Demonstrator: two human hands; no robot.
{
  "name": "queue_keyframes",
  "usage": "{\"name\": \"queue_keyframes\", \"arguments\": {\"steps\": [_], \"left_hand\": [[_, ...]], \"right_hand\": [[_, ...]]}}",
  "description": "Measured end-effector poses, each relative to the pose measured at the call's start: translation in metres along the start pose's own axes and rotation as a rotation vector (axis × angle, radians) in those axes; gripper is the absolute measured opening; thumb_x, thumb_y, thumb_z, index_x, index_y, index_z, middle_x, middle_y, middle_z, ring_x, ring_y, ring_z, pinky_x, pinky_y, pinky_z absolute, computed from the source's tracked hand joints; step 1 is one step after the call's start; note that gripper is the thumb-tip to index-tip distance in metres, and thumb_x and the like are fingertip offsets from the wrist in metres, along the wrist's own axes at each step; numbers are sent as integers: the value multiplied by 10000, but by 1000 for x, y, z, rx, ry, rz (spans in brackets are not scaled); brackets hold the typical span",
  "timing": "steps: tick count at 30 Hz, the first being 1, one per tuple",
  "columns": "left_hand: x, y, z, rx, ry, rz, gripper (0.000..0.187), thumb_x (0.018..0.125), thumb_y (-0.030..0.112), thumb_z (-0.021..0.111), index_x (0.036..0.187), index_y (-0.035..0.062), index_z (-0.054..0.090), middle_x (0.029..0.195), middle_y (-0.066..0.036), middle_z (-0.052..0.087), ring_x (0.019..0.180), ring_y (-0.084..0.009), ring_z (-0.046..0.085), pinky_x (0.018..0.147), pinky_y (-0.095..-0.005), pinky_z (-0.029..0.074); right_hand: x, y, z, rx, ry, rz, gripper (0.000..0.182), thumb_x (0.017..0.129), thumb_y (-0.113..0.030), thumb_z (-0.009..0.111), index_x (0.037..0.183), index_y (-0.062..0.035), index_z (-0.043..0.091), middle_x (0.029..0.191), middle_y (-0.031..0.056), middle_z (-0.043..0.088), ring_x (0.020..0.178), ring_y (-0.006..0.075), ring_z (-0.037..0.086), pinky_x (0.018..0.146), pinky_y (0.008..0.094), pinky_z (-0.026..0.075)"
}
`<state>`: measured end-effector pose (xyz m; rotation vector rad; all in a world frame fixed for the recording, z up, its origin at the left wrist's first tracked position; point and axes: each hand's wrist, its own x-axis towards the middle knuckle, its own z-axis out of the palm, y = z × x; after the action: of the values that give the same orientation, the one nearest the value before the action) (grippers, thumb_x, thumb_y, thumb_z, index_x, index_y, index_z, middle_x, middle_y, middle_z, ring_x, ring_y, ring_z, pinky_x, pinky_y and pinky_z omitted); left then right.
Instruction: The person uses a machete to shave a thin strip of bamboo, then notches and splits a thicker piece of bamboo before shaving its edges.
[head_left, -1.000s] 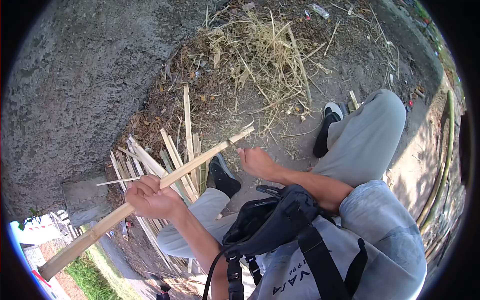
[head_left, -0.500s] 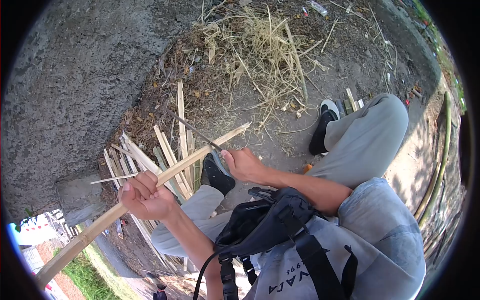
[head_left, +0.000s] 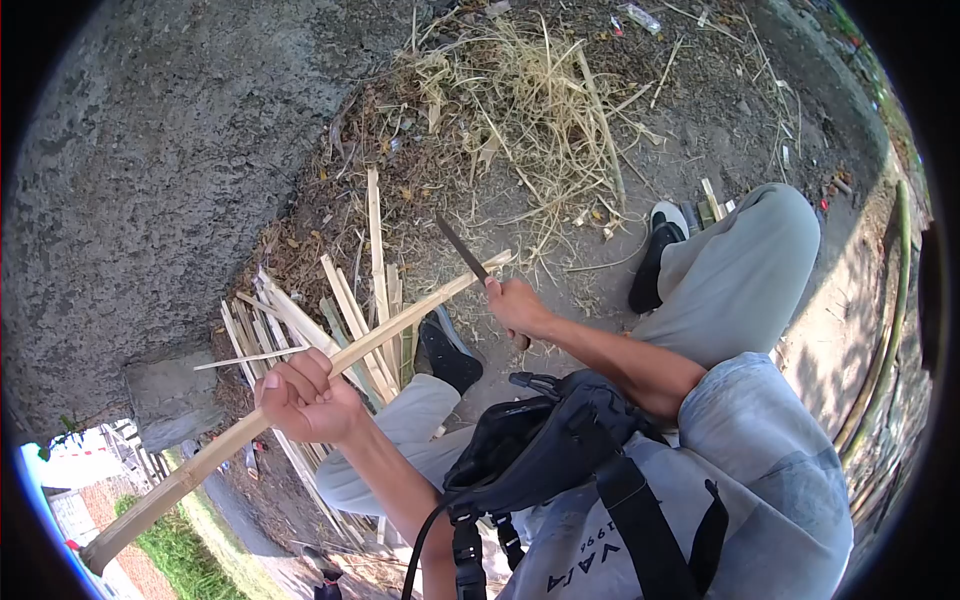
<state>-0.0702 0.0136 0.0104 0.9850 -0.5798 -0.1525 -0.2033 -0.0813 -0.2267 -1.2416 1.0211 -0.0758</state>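
Note:
My left hand (head_left: pixel 310 398) is closed around a long bamboo strip (head_left: pixel 215 452), which slants from the lower left up to the middle of the view. A thin sliver (head_left: pixel 245 359) sticks out to the left beside that hand's fingers. Gripped in my right hand (head_left: pixel 517 308) is a knife (head_left: pixel 462 246), its dark blade pointing up and left. The blade crosses close to the strip's upper end; whether it touches cannot be made out. Below the right fist a bit of the handle shows.
A pile of split bamboo pieces (head_left: pixel 293 318) lies beside my left shoe (head_left: pixel 447 350). Tangled shavings (head_left: pixel 545 95) cover the ground ahead. A rough concrete block (head_left: pixel 190 160) rises at left. Long poles (head_left: pixel 893 310) lie at right. A black bag (head_left: pixel 540 430) hangs at my chest.
My right hand has moved right and slightly up with the knife, whose blade now points more steeply upward near the strip's end. My left hand keeps hold of the bamboo strip.

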Motion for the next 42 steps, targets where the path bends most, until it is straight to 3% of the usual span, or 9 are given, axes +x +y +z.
{"name": "queue_keyframes", "arguments": {"steps": [3, 6, 12, 18, 21, 23, 31, 34, 42], "left_hand": [[-5, -2, 8, 17, 31, 22, 428, 853, 83, 473, 542, 177, 196, 422, 11, 187, 355, -96, 123, 387, -271, 132], [0, -6, 10, 12, 65, 24, 425, 877, 119, 485, 561, 174, 205, 452, 23, 166, 384, -89, 132, 409, -264, 138], [3, -6, 25, 135, 175, 48, 430, 878, 125, 481, 575, 175, 180, 495, 27, 144, 424, -91, 130, 432, -272, 137], [13, -12, 24, 240, 335, 99, 368, 871, 113, 497, 583, 146, 269, 520, 21, 175, 431, -93, 174, 433, -264, 183], [20, -11, 15, 292, 403, 94, 314, 865, 94, 493, 596, 116, 332, 523, 12, 219, 428, -96, 204, 433, -263, 209], [27, -11, 12, 330, 453, 101, 284, 862, 82, 485, 606, 95, 363, 524, 5, 250, 430, -99, 227, 433, -265, 223], [35, -14, 13, 384, 545, 112, 289, 853, 78, 498, 611, 90, 341, 520, -3, 252, 447, -128, 272, 439, -291, 229], [31, -14, 8, 396, 563, 121, 295, 859, 83, 499, 614, 96, 336, 506, -9, 257, 450, -122, 260, 441, -290, 223], [22, -16, 30, 394, 525, 134, 285, 875, 100, 500, 614, 59, 393, 479, -10, 272, 453, -125, 293, 439, -280, 235]], "right_hand": [[-36, -35, -2, -91, -87, -43, 600, 1026, -356, 317, 676, 62, 567, 510, 211, 562, 472, 377, 622, 478, 472, 523], [-57, -44, 10, -241, 45, -636, 541, 1019, -346, 341, 729, 29, 602, 609, 267, 603, 612, 455, 637, 608, 536, 534], [19, 64, -9, -464, 46, -121, 467, 1014, -348, 367, 894, 34, 607, 733, 311, 627, 740, 496, 632, 708, 570, 516], [-27, 2, 5, -489, 79, -356, 515, 1017, -359, 365, 903, 34, 677, 770, 315, 638, 783, 479, 650, 746, 547, 525], [-13, 36, 8, -560, 96, -374, 527, 1014, -367, 373, 905, 38, 691, 798, 315, 644, 794, 479, 652, 761, 541, 527], [16, 93, -14, -572, 99, -117, 511, 1009, -374, 377, 931, 36, 671, 809, 313, 646, 784, 487, 647, 746, 549, 526], [-54, -10, 4, -495, -69, -430, 535, 1017, -366, 350, 936, 51, 675, 834, 306, 653, 831, 478, 651, 786, 531, 529], [-6, 65, -9, -528, 51, -113, 507, 1016, -363, 357, 949, 46, 650, 782, 305, 643, 802, 483, 647, 756, 545, 526], [-52, -4, 1, -594, 8, -428, 501, 1018, -356, 358, 1020, 57, 641, 797, 280, 656, 790, 462, 658, 759, 540, 532]]}}
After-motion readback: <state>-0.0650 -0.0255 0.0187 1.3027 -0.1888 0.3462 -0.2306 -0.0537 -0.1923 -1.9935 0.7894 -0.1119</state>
